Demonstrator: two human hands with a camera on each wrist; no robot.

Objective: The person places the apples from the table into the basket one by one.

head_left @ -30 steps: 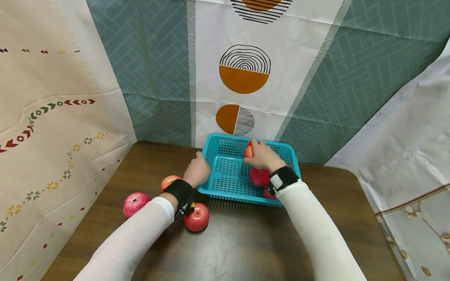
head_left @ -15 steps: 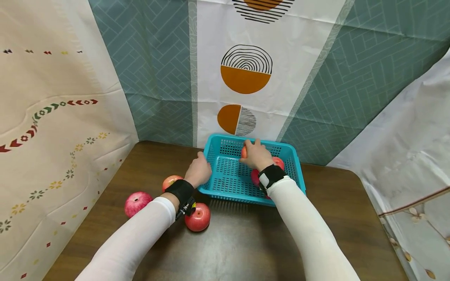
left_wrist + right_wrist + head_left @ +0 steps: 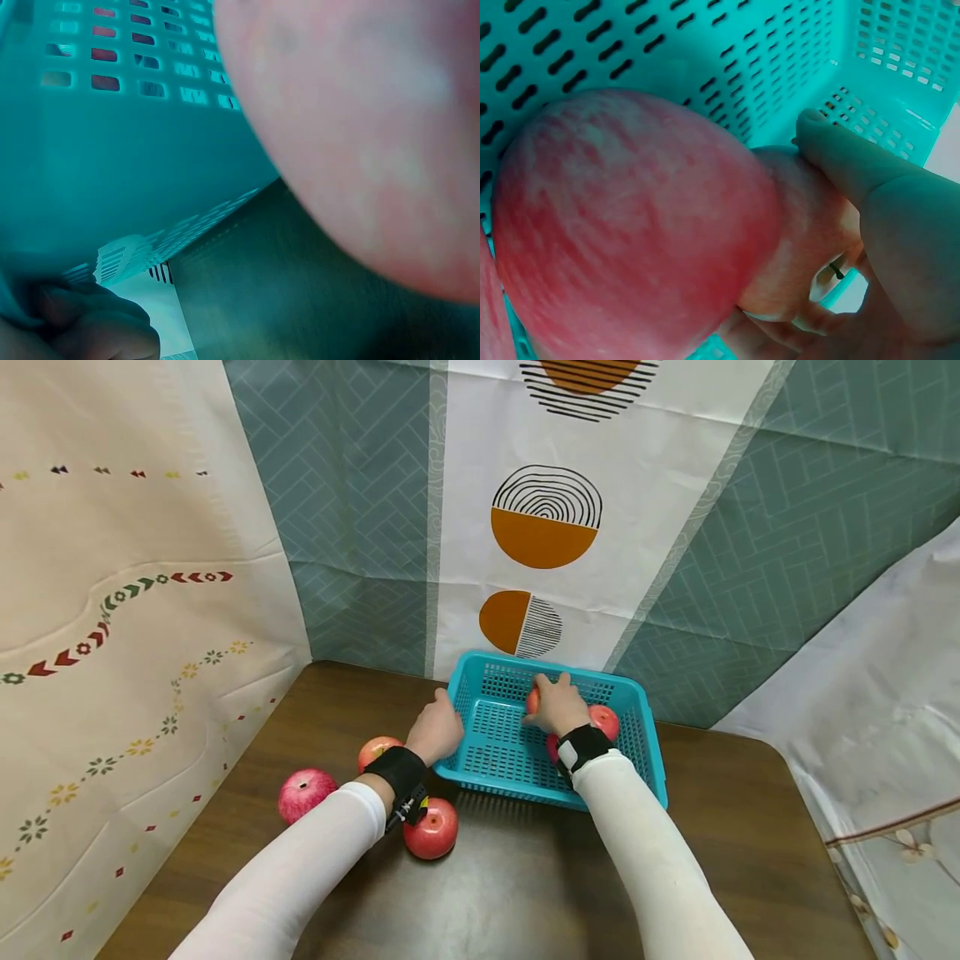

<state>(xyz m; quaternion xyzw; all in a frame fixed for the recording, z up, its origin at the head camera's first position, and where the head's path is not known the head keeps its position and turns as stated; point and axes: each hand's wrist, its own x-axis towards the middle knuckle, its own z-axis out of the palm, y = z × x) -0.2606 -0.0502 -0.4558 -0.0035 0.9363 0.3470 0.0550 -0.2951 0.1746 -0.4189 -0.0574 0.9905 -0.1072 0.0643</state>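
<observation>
My left hand (image 3: pixel 437 727) grips the left rim of a blue-green plastic basket (image 3: pixel 495 789); in the left wrist view its curled fingers (image 3: pixel 105 326) lie at the rim. Inside the basket, my right hand (image 3: pixel 561 706) holds a red-orange apple (image 3: pixel 533 700), thumb and fingers around it in the right wrist view, where the held apple (image 3: pixel 795 225) is partly hidden by a larger red apple (image 3: pixel 630 217). Another apple (image 3: pixel 604 722) lies in the basket right of the wrist. A darker red apple (image 3: pixel 552 747) shows partly beneath the right hand.
On the brown table (image 3: pixel 495 893), a red apple (image 3: pixel 431 829) lies by the left wrist. A yellowish-red apple (image 3: pixel 377 751) and a pink-red apple (image 3: pixel 306 793) lie left of the left forearm. Patterned cloths (image 3: pixel 367 527) hang behind and beside the table.
My right hand has shifted slightly left within the basket, still holding the apple, and the apple right of its wrist has come into view. The head view has shifted slightly. My left hand stays on the rim.
</observation>
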